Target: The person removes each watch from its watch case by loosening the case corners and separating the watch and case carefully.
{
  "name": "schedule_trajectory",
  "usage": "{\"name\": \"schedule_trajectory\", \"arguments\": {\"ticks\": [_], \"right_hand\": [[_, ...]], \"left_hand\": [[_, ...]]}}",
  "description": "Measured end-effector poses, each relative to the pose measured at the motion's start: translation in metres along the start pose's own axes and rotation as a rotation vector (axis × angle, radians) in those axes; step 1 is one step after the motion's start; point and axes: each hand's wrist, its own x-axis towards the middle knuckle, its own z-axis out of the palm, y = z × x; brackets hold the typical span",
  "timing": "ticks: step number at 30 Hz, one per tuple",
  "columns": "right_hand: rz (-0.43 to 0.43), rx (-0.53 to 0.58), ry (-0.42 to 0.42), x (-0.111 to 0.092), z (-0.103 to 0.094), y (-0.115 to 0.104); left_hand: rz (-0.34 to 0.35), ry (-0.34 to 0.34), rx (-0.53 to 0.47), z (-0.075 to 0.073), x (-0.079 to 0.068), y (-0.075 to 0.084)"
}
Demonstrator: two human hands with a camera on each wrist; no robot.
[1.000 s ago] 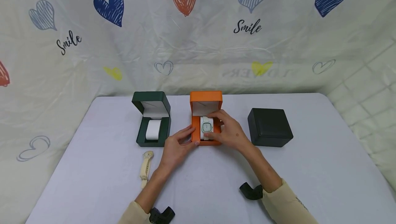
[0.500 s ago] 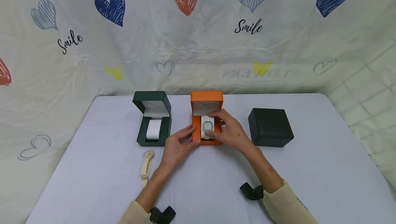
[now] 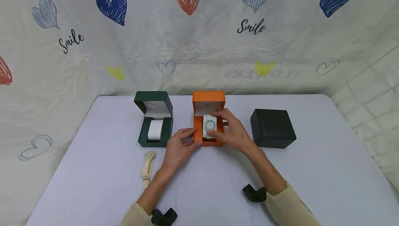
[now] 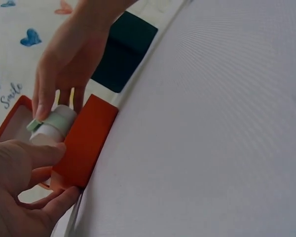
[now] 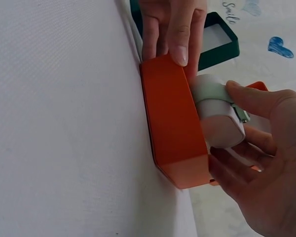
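In the head view, a pale watch with a green-ringed dial is wrapped round a white cushion at the open orange watch box. My right hand grips the watch and cushion, thumb at the near end and fingers at the far end. The right wrist view shows the cushion standing partly out of the box, with the thumb on the mint strap. My left hand holds the box's front left corner, its thumb on the front wall and fingers along the left side.
Left of the orange box stands an open green watch box with a white cushion inside. A cream watch lies in front of it, beside my left forearm. To the right sits a closed black box. A heart-printed sheet hangs behind the table.
The watch and its cushion have risen a little out of the orange box in my right hand, and a dark gap shows below them. My left hand keeps its hold on the box.
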Motion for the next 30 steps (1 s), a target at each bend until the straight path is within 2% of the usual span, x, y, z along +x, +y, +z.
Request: {"name": "schedule_trajectory", "arguments": {"ticks": [8,18,25,30], "right_hand": [[-0.021,0.018,0.011,-0.002,-0.002,-0.007],[-0.039,0.047,0.023,-0.009,-0.001,-0.020],[-0.050,0.092,0.010,-0.015,0.002,-0.029],[-0.067,0.086,0.008,-0.019,0.004,-0.036]], "left_hand": [[0.006,0.024,0.048,-0.009,-0.002,0.018],[0.011,0.068,0.010,-0.012,-0.009,0.036],[-0.022,0.010,-0.123,-0.014,-0.014,0.043],[-0.033,-0.029,-0.169,-0.016,-0.016,0.045]]}}
